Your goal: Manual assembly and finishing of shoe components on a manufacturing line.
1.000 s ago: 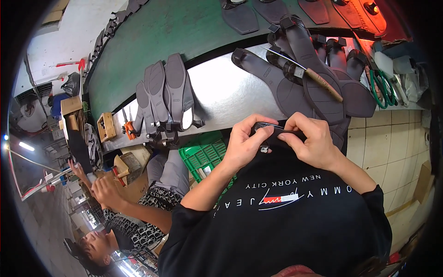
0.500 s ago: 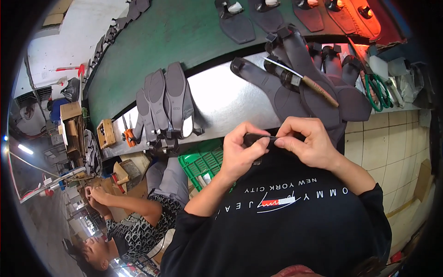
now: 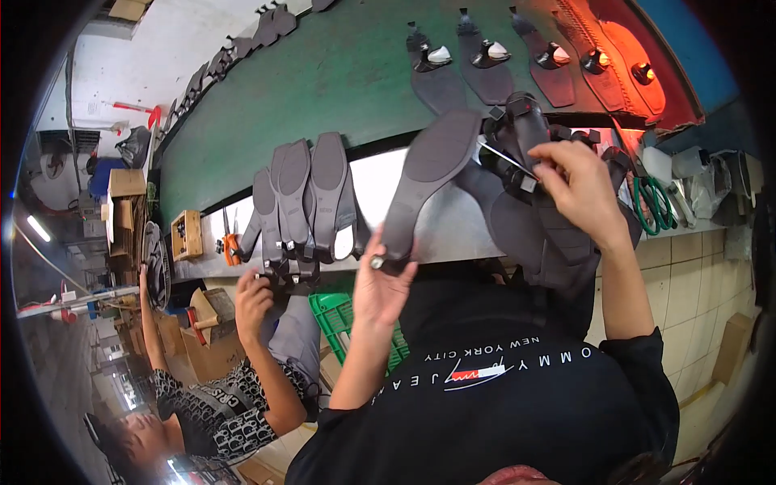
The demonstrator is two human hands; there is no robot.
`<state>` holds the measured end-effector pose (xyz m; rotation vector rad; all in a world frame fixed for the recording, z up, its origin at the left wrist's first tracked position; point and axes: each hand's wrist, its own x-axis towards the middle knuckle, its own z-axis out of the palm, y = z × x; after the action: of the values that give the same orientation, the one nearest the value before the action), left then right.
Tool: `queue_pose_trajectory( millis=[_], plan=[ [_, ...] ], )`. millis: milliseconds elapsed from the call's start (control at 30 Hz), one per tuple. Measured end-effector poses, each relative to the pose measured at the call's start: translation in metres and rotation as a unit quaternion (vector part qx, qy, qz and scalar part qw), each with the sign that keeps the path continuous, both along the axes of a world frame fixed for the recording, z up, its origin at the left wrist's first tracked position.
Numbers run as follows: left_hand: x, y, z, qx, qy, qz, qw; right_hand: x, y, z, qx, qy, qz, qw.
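Note:
My left hand [image 3: 380,287] grips a dark grey shoe sole [image 3: 443,153] by its heel end, and the sole's broad toe end points up and away over the bench. My right hand [image 3: 578,182] is closed at the end of a thin pale blade [image 3: 505,155], above a pile of dark soles [image 3: 525,234] on the right. That tool's wooden handle is hidden by the hand. Several more heeled soles [image 3: 327,174] lie together to the left of my left hand.
On the green bench [image 3: 323,89], soles with heels upright [image 3: 485,69] stand in a row near an orange glow. Green-handled scissors [image 3: 653,202] lie at the right. At left are a wooden box [image 3: 186,234], orange-handled pliers [image 3: 231,246], a green crate [image 3: 331,315] and another person [image 3: 218,412].
My hands, formerly together before my chest, have parted. The left now holds a sole out over the bench; the right has reached the wooden-handled tool. The other person's arms have spread apart.

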<state>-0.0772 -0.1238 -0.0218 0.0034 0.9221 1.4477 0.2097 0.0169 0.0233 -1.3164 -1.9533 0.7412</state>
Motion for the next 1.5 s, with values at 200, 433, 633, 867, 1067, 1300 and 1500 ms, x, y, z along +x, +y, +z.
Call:
queue_pose_trajectory(
  millis=[200,433,633,867,1067,1300,1500],
  plan=[
    [0.017,0.005,-0.013,-0.048,-0.126,-0.051,0.99,-0.001,-0.01,-0.015,0.0,-0.095,0.061,0.994],
    [0.022,0.011,-0.004,-0.048,-0.162,-0.051,0.984,-0.004,-0.018,-0.021,0.055,-0.133,0.069,0.987],
    [0.035,0.016,0.01,-0.098,-0.217,-0.02,0.971,0.012,-0.027,-0.003,0.076,0.004,-0.035,0.996],
    [0.059,0.029,0.01,-0.09,-0.283,-0.088,0.951,-0.034,-0.092,0.0,-0.273,0.258,0.167,0.912],
    [0.078,0.034,0.008,-0.13,-0.191,-0.076,0.97,-0.042,-0.099,-0.041,-0.278,0.305,0.166,0.896],
    [0.086,0.032,0.019,-0.121,-0.211,-0.082,0.967,-0.039,-0.093,-0.045,-0.251,0.37,0.138,0.884],
    [0.076,0.036,0.016,-0.024,0.043,-0.078,0.996,-0.026,-0.086,-0.036,-0.445,0.404,0.187,0.777]
  ],
)
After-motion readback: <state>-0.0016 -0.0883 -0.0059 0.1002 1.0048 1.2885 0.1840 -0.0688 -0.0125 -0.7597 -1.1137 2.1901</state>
